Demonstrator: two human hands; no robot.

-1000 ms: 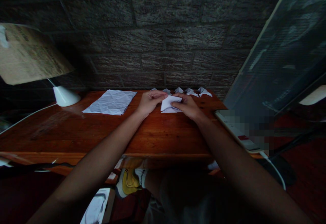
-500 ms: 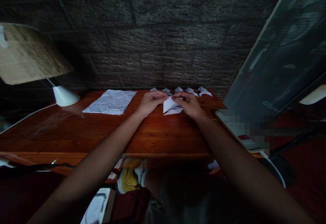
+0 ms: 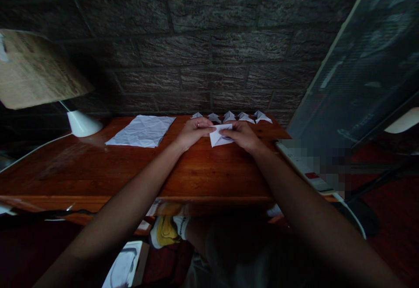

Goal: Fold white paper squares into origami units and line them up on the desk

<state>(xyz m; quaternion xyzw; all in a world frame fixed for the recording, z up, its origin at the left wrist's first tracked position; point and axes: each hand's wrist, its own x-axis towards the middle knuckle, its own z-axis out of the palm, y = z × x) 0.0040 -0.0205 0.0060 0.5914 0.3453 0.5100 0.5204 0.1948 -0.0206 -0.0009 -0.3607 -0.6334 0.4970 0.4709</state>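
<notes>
A small folded piece of white paper (image 3: pixel 217 137) is held between both hands above the wooden table. My left hand (image 3: pixel 192 132) pinches its upper left corner with thumb and fingers, and a ring shows on one finger. My right hand (image 3: pixel 244 134) grips the right side, its thumb pressed across the front face and its fingers behind. Just beyond the hands, several folded white paper pieces (image 3: pixel 229 116) stand in a row along the wall. To the left lies a stack of creased white paper sheets (image 3: pixel 142 131).
A lamp with a paper-like shade (image 3: pixel 39 70) and white base (image 3: pixel 81 124) stands at the left. A flat device or book (image 3: pixel 294 161), partly blurred out, lies at the table's (image 3: pixel 209 183) right edge. A dark brick wall (image 3: pixel 209 48) rises behind; a dark board (image 3: pixel 360 70) leans at right.
The paper's loose lower flap now lies flatter, giving it a squarer outline. My right thumb has moved down from the top edge onto the paper's face. My left hand stays nearly in place.
</notes>
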